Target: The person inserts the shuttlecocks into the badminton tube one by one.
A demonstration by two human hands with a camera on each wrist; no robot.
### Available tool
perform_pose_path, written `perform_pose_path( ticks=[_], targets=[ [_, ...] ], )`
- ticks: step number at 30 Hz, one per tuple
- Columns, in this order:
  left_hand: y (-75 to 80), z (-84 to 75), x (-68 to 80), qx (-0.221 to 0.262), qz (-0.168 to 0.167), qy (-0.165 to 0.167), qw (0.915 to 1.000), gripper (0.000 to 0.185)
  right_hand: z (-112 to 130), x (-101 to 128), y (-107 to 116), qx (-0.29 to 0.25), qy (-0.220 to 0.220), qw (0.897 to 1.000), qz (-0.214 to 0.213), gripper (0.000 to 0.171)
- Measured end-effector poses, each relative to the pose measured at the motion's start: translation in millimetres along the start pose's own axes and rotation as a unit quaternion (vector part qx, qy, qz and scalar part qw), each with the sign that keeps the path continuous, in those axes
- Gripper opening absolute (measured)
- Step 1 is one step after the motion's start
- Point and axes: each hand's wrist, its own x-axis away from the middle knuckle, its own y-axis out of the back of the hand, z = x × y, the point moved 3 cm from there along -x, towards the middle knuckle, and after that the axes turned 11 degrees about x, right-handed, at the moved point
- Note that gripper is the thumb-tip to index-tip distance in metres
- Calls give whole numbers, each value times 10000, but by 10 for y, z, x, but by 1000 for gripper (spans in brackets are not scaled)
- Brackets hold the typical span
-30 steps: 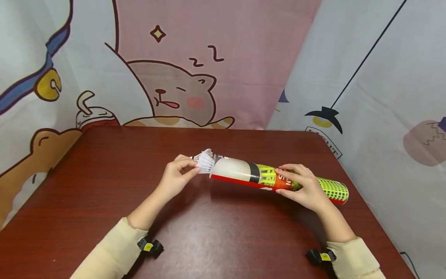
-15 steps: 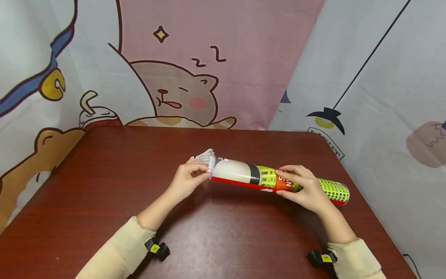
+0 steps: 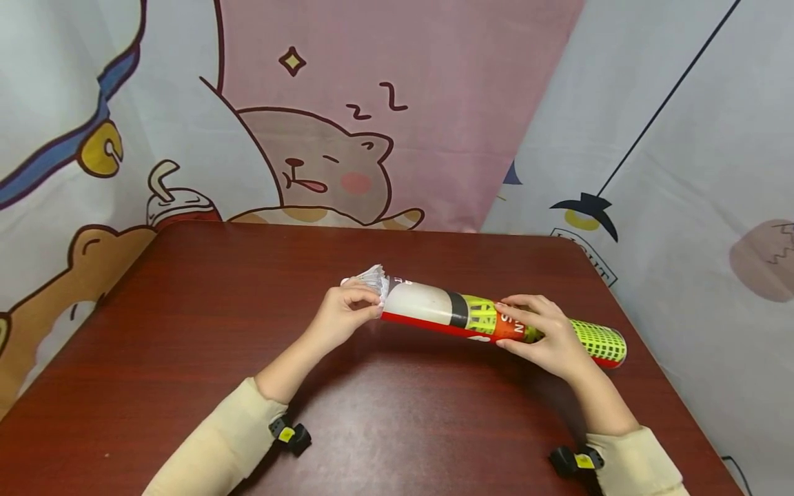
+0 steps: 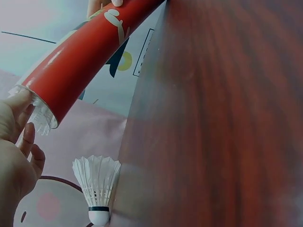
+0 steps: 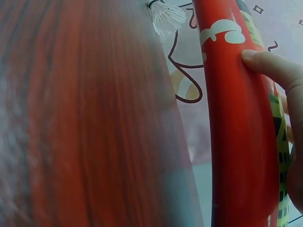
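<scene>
My left hand has its fingertips pinched on the feathered skirt of a shuttlecock at the open mouth of the tube. A second ago much more of the white feathers stood clear of the rim; now only a short fringe shows past my fingers, so the shuttlecock has gone further in, and I judge it is nearly seated. The left wrist view shows the same fringe poking from the tube's red mouth, with my fingers just beside it. My right hand wraps the tube around its middle, thumb pressed on the red side, holding it nearly level just above the dark red table; its grip has not shifted. In the wrist views a second shuttlecock stands cork-down near the table's far edge, apart from both hands. Behind the table hangs a cartoon cloth backdrop.
</scene>
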Motion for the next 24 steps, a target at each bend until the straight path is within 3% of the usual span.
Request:
perform_pose_path(
  ticks=[10,24],
  targets=[
    [-100,-19,-110,71,118,-275,9995,13,-10,2,19,-114,45,9999,-73,69],
    [-175,10,-209,81,570,-459,9973,13,-39,3,30,-236,25,9997,-41,68]
  ],
)
